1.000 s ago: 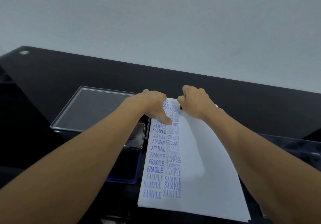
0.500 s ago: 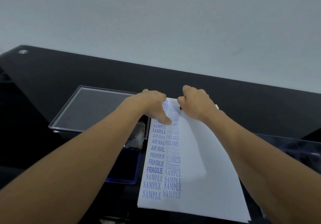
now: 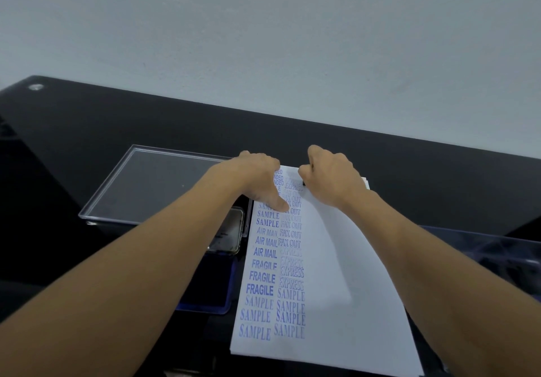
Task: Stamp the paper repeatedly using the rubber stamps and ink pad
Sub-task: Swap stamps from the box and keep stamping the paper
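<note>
clear tray: parked left, well apart from the printing.
ink pad: open just beside the paper's near-left edge, probably for quick re-inking.
left hand: thumb flat on the sheet, grasping nothing, likely pinning it.
paper: two stamped columns; right half blank.
right hand: fisted round a mostly hidden stamp at the far edge, with little room beyond.

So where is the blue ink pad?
In the head view the blue ink pad lies on the black desk just left of the paper, partly under the left forearm, nearer than the clear tray.
</note>
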A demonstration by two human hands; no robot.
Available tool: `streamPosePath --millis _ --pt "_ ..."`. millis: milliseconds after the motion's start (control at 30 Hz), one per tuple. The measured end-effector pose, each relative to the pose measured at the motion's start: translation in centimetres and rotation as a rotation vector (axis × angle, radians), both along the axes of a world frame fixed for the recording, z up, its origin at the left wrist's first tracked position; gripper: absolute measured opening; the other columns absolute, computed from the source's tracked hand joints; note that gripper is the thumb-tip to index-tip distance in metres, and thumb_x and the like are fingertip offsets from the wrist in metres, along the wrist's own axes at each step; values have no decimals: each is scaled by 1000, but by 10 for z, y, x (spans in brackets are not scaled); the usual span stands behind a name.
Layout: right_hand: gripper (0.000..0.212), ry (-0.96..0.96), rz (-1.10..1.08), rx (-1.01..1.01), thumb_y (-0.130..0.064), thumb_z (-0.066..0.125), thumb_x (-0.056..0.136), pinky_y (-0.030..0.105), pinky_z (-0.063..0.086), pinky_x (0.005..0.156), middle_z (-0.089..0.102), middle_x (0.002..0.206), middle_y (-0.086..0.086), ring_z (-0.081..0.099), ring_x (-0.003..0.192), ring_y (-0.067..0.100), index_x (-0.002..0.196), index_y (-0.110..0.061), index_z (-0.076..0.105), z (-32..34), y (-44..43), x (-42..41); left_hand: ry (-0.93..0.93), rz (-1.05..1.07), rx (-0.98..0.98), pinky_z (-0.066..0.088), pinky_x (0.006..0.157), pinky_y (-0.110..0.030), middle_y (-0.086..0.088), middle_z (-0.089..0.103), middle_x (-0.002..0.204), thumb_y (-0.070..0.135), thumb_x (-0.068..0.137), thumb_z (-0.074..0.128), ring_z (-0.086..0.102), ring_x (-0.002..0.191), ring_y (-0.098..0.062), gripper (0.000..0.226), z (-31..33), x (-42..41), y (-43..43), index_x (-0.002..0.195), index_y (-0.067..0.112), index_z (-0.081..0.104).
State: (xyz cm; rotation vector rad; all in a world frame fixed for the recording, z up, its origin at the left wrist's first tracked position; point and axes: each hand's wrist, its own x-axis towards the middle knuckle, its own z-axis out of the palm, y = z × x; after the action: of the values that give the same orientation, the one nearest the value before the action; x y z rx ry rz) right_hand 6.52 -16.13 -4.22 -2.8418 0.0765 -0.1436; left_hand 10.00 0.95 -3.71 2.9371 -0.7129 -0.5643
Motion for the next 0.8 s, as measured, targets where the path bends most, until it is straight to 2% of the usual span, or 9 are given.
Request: streamPosePath --millis 100,300,667,800 --pt "21 9 -9 6 -20 43 91 31 29 51 47 69 4 38 59 21 73 -18 31 0 0 2 1 7 -3 43 106 -45 3 48 142 71 71 74 40 132 -27 96 1 -2 0 145 20 41" --pt "23 30 -7 28 -20 44 91 31 28 51 44 68 4 37 58 19 72 -16 32 5 0 8 -12 -10 -2 46 100 -43 4 55 129 73 69 74 45 117 -23 90 -1 1 0 137 21 47" --pt "24 9 0 10 -19 44 93 30 28 50 45 66 3 36 56 18 72 -18 31 2 1 0 0 -9 9 43 106 -46 3 50 140 73 70 73 41 130 -27 97 1 0 0 145 21 41" --pt "24 24 -6 28 -19 44 93 30 28 51 46 68 4 37 58 18 72 -17 31 6 1 3 -5 -21 16 43 106 -47 3 52 136 75 69 72 43 125 -26 96 0 1 -1 142 21 43"
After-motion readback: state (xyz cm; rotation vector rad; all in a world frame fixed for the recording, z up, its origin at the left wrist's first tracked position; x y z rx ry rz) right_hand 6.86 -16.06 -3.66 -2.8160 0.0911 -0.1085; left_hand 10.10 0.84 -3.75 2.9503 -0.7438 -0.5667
